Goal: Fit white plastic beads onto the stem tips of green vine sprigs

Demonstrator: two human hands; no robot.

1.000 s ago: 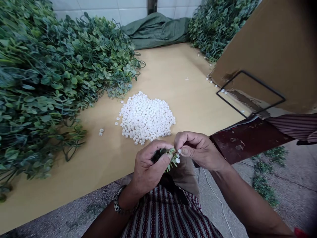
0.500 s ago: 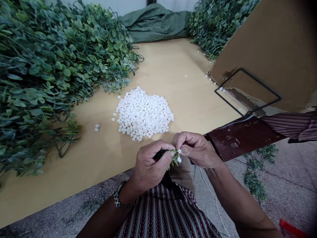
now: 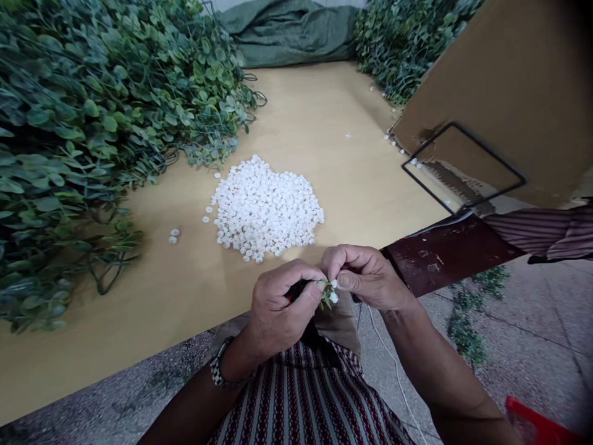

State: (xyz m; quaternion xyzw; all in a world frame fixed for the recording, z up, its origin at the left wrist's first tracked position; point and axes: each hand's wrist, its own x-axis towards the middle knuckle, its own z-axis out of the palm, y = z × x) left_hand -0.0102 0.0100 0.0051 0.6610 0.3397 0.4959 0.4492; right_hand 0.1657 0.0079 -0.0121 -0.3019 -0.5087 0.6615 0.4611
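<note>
My left hand (image 3: 285, 303) pinches a small sprig of artificial greenery (image 3: 327, 295) between thumb and forefinger, just off the table's front edge. Two small white pieces (image 3: 333, 297) show on the sprig's tips. My right hand (image 3: 368, 275) is closed in a pinch at the upper white piece, its fingertips close to the left thumb. Part of a dark object with a bit of red shows inside the left palm; its kind is hidden. Beyond the hands, a heap of small white round pieces (image 3: 269, 207) lies on the table (image 3: 319, 111).
Artificial foliage (image 3: 115, 80) is piled along the left, with more foliage (image 3: 407, 43) at the back right. A green cloth (image 3: 291, 34) lies across the back. At right, a cardboard sheet (image 3: 514, 93) leans behind a black wire frame (image 3: 523, 182). A red object (image 3: 537, 423) is at lower right.
The view has shifted slightly, so the table things sit a little further left and higher. Both hands keep their pinch on the sprig and its white piece.
</note>
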